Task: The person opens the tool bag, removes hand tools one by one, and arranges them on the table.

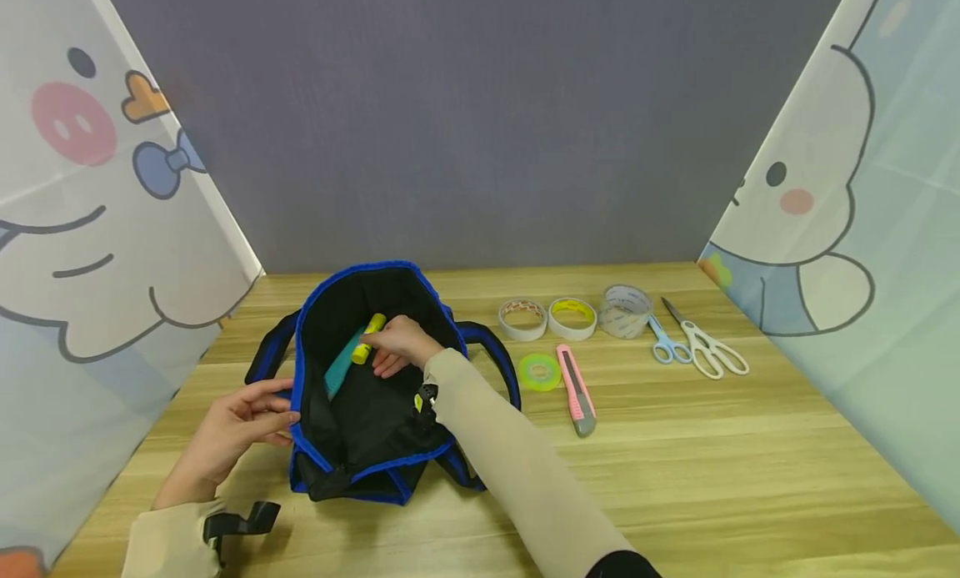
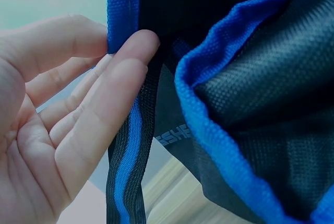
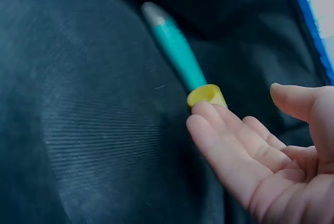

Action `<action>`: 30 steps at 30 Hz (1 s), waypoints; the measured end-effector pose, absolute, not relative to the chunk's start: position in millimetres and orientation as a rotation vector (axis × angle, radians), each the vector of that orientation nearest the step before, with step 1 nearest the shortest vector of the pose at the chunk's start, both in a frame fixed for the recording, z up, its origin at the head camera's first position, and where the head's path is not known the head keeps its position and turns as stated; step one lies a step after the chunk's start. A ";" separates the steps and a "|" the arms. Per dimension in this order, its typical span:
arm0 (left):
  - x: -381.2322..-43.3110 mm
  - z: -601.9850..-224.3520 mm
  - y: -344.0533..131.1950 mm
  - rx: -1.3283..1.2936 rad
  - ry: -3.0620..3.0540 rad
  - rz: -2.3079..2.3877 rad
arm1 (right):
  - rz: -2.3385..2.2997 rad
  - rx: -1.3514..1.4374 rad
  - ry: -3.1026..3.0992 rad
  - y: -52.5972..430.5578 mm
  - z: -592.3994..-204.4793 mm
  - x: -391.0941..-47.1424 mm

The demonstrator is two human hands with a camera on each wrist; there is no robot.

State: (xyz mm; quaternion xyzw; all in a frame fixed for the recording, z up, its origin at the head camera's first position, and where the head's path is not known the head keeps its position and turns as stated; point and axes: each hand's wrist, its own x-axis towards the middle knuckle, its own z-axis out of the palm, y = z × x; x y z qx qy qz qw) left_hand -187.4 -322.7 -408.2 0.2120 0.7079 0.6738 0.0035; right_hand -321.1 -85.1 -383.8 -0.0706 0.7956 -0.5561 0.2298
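Observation:
A black backpack (image 1: 382, 411) with blue trim stands with its mouth open on the left part of the table. My left hand (image 1: 238, 419) pinches its left rim; in the left wrist view, the fingers (image 2: 78, 36) lie at the blue edging (image 2: 123, 15). Inside the bag, my right hand (image 1: 405, 344) is spread loosely, thumb apart. Its fingertips (image 3: 201, 125) are right at a yellow cylinder (image 1: 369, 339), like a glue stick. Close beside that cylinder is a teal utility knife (image 3: 180, 54) with a grey end, partly hidden by it in the head view.
Right of the bag lie two white-rimmed tape rolls (image 1: 522, 319), a clear tape roll (image 1: 626, 311) and a green tape roll (image 1: 539, 372). Nearby are a pink utility knife (image 1: 576, 390), blue-handled scissors (image 1: 666, 343) and white-handled scissors (image 1: 708, 349). A grey panel (image 1: 480, 128) stands behind.

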 end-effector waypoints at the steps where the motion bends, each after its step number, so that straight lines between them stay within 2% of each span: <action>1: -187.8 -408.0 -322.7 0.663 2.221 2.111 | -1.520 -0.165 2.219 -88.9 -386.3 -322.0; 9: -188.0 -406.0 -321.3 0.649 2.227 2.123 | -1.491 0.037 2.349 -111.7 -404.2 -330.1; 21: -188.5 -409.6 -325.2 0.693 2.172 2.155 | -1.166 0.019 2.675 -127.9 -406.2 -326.8; 30: -191.4 -411.3 -324.9 0.727 2.152 2.153 | -1.312 0.042 2.542 -121.0 -407.8 -329.3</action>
